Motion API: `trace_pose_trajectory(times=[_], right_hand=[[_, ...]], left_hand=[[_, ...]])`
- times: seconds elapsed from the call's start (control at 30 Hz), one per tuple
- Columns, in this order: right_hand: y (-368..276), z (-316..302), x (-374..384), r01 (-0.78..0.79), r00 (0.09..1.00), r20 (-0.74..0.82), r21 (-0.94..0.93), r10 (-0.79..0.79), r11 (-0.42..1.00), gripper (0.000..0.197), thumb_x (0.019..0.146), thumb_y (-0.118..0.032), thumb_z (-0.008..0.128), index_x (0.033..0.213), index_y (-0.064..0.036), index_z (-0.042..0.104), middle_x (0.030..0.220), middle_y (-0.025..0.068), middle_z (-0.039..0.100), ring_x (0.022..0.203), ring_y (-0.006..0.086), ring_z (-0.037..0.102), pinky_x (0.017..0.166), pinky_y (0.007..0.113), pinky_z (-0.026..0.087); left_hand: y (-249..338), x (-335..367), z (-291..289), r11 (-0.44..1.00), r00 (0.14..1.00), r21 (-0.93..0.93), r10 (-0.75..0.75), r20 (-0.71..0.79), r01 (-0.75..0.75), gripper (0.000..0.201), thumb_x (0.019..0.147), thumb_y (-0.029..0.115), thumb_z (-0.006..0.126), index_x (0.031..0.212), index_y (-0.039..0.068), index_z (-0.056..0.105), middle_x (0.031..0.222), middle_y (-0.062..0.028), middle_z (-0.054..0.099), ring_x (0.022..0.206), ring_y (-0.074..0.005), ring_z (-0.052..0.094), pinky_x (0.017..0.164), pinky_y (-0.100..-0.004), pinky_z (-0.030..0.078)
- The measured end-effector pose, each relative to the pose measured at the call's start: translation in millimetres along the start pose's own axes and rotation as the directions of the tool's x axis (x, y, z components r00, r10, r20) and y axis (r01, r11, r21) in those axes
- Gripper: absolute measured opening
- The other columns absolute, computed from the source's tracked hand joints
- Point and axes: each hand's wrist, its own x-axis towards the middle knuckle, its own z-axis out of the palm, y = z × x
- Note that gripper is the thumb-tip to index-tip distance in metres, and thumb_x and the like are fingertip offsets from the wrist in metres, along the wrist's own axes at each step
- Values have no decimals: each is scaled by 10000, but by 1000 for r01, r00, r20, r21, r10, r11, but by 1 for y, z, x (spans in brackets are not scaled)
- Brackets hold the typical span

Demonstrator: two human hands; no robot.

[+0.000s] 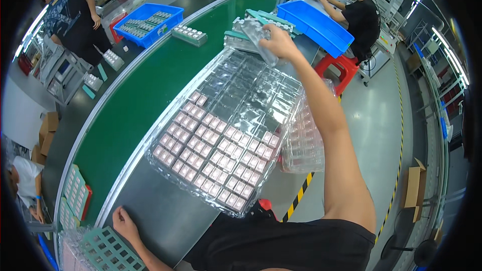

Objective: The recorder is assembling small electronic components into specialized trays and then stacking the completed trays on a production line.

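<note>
My right hand (278, 42) reaches to the far end of the bench and is closed around a grey fixture block (255, 35), held tilted beside a stack of similar grey and green fixtures (238, 41). Below it lies a clear plastic blister tray (221, 73). Its near half holds rows of small pale pink square pieces (201, 148), while its far pockets are bare. My left hand (124, 225) rests on the dark bench top (155, 216) with nothing visible in it, fingers loosely bent and apart. Close to it is a green plate with square holes (113, 251).
A green conveyor belt (128, 100) runs along the left, carrying a grey block with white pieces (190, 35). Blue bins (173, 12) stand beyond. More clear trays (304, 145) are stacked at the right, near a red stool (339, 73). Other people work farther off.
</note>
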Motion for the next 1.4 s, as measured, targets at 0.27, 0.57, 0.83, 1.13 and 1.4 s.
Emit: trace_pose_trajectory(times=[0.27,0.57,0.83,1.13,1.4], right_hand=[[40,14,90,30,982,187,-158,0,987,539,773,-307,689,1267,-104,616,1201,197,677,1144,375,625,966,452,500],[64,15,127,-97,974,154,-386,168,918,466,869,-193,606,1315,-328,582,1255,108,670,1185,334,619,947,481,500],[65,24,142,-98,975,133,-449,175,888,498,887,-181,598,1348,-367,577,1299,84,655,1197,318,619,969,476,503],[59,23,133,-99,982,57,-656,180,748,554,967,-120,463,1407,-450,531,1394,43,586,1259,323,574,983,622,444],[44,11,110,-52,991,-135,-439,-8,897,569,934,-222,522,1488,-306,425,1421,103,557,1238,456,533,960,564,487]], left_hand=[[6,-1,1,995,1000,99,28,-11,-27,183,979,99,598,1072,-35,681,928,-129,708,785,-183,656,714,-293,519],[14,0,0,988,1000,154,-6,9,4,193,991,119,580,1077,-23,678,963,-111,708,812,-181,653,740,-292,517],[14,-4,1,990,999,142,29,-39,-23,173,972,79,586,1062,-31,684,915,-118,695,751,-181,631,674,-290,494],[19,-1,3,986,997,162,42,-59,-32,166,962,93,592,1027,-22,694,875,-104,686,674,-165,577,630,-293,464],[17,-2,2,991,998,126,46,-40,-41,178,971,107,594,1048,-18,694,902,-113,691,721,-179,613,673,-297,490]])
